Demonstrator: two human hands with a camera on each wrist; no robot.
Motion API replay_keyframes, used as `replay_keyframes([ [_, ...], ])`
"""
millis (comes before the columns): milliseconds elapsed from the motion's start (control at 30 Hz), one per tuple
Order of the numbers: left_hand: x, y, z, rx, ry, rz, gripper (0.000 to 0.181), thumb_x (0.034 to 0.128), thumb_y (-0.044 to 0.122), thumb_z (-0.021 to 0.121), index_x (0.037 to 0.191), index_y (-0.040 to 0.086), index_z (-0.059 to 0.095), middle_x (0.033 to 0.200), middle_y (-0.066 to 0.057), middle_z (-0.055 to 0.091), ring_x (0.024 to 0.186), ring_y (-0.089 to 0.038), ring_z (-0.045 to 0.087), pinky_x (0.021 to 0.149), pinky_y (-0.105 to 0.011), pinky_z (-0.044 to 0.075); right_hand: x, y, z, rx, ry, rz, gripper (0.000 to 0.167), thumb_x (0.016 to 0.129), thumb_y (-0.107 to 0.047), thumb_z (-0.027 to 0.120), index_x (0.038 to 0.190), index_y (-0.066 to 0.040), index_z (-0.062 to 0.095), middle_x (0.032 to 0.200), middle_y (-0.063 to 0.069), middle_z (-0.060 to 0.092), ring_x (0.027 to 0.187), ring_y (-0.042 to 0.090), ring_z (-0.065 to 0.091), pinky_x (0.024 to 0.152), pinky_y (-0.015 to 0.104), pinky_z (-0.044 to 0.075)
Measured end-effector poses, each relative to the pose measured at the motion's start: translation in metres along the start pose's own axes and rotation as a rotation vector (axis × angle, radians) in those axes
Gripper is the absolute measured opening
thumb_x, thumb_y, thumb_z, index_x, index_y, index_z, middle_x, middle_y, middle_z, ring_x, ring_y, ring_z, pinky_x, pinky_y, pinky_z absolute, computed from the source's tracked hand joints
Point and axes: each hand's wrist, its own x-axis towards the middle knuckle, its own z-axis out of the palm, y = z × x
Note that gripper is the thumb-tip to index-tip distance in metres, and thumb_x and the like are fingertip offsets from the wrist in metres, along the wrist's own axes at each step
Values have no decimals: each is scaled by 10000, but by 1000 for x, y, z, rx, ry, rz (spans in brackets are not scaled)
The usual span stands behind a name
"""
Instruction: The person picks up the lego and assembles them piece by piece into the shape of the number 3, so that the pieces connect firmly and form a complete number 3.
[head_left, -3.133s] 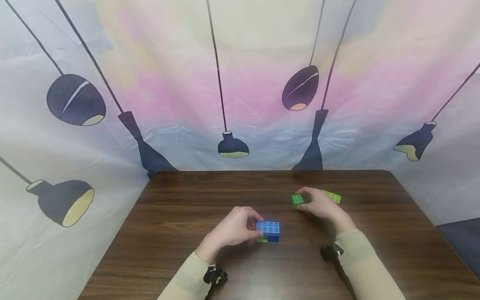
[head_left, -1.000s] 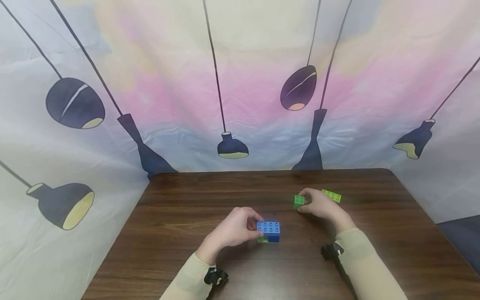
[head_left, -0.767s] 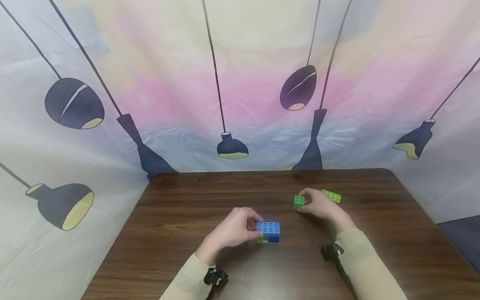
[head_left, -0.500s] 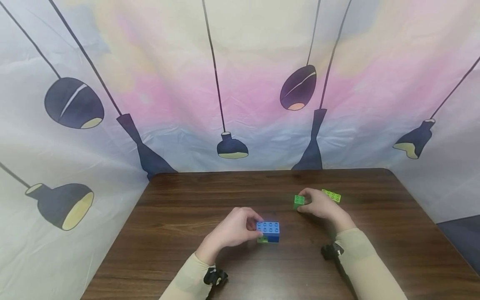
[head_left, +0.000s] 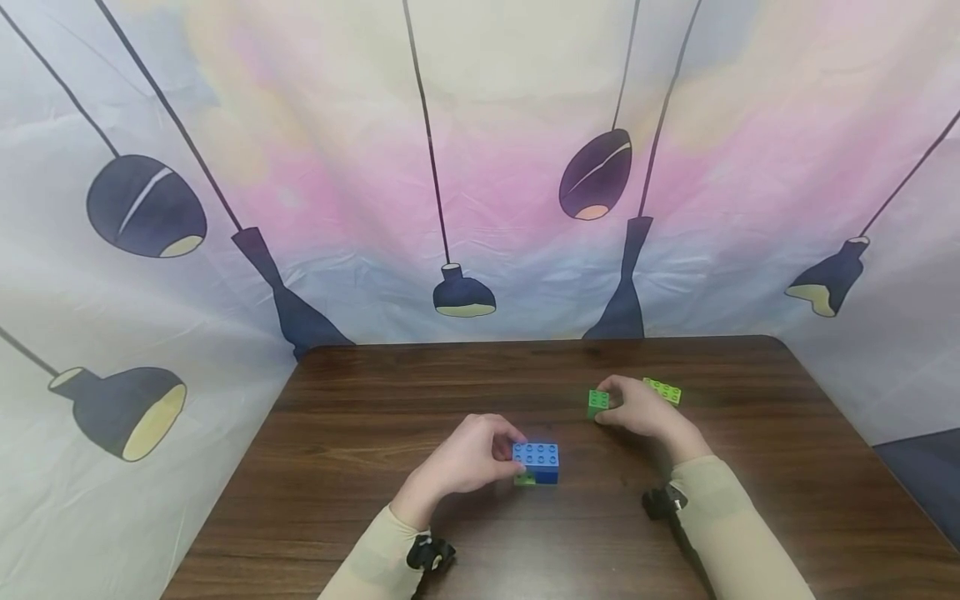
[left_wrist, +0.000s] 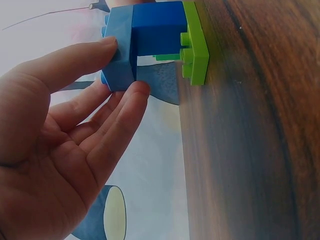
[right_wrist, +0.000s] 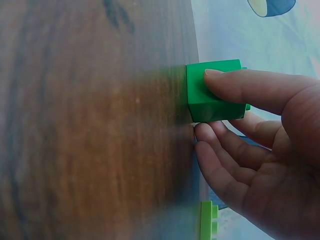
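two duplo-style builds of mine are in hand at once. my left hand [head_left: 468, 454] pinches the end of a light blue 2x4 brick [head_left: 536, 454], thumb on its near side and fingertips on the far side. that brick forms the top of a small stack: beneath its right end sits a darker blue brick [left_wrist: 159, 29], and at the bottom lies a thin lime green plate [left_wrist: 200, 70], with a gap between plate and top brick on the side toward my palm. the stack stands upright on the dark wood-grain table [head_left: 375, 417], in front of me and right of my left hand.

my right hand [head_left: 645, 408] grips a green 2x2 brick [head_left: 597, 403] between thumb and fingers, studs up, farther back on the table and to the right of the stack. just beyond that hand lies a second lime green piece [head_left: 667, 392], partly hidden behind it and apart from my fingers. i wear pale sleeves [head_left: 735, 525] and black wrist cameras [head_left: 430, 552]; behind the table hangs a pastel cloth [head_left: 337, 83] printed with dark lamps [head_left: 465, 296].
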Motion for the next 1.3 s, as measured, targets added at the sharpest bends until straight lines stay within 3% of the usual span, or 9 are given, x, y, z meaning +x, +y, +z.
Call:
replay_keyframes([
  [500,0,0,0,-5,-1,0,258,889,154,897,1115,89,791,976,68,703,805,-32,647,722,-234,564,-4,-5,-1,-62,-11,-34,423,906,-171,852,1259,-39,661,1022,31,700,931,230,627,857,486,538],
  [833,0,0,-1,8,5,0,256,890,157,898,1115,93,794,967,74,699,803,-32,644,723,-234,562,-18,-28,-6,-58,-17,-156,384,907,-178,852,1236,-109,666,1000,-26,691,899,201,610,835,449,537],
  [1000,1,0,0,-8,4,-5,257,889,152,899,1115,90,792,959,78,700,800,-37,646,720,-234,563,-24,-38,0,-44,-3,-196,393,916,-172,850,1265,-131,675,1041,-50,705,942,192,623,876,443,544],
  [1300,1,-1,-1,-11,6,8,242,881,146,902,1091,88,796,940,86,695,790,-29,646,703,-229,562,-39,-45,19,0,-23,-250,397,933,-218,852,1283,-150,679,1067,-81,703,947,175,643,835,409,554],
])
